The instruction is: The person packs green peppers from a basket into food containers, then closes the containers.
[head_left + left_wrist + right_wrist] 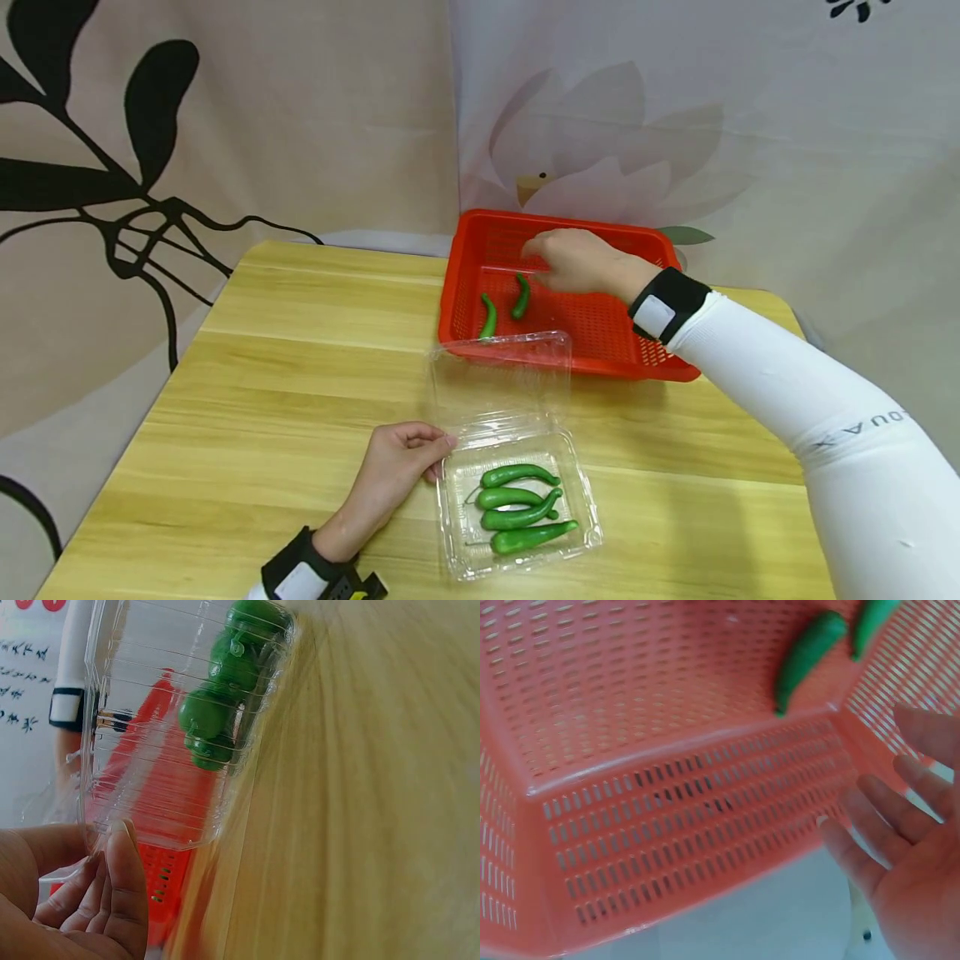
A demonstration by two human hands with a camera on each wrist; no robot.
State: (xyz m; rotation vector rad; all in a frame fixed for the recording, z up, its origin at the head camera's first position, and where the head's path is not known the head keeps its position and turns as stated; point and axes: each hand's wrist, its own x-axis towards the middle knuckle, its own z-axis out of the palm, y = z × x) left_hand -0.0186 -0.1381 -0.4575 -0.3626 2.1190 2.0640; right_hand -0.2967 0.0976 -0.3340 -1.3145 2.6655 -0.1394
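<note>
My left hand [401, 462] pinches the left rim of a clear plastic clamshell box [457, 554] near its hinge; the left wrist view shows thumb and fingers [124, 892] on that edge. The box's lid [498, 375] stands raised, leaning toward the red basket. Several green chili peppers [525, 537] lie side by side in the box. Over the red plastic basket [622, 367] hovers my right hand [577, 260], holding nothing. Its fingers [900, 814] are spread and relaxed in the right wrist view. Two green chili peppers [489, 317] lie in the basket, left of that hand.
Box and basket stand on a light wooden table [300, 392], the basket at its far edge. Behind hangs a patterned cloth [360, 125]. The raised lid overlaps the basket's front rim in the head view.
</note>
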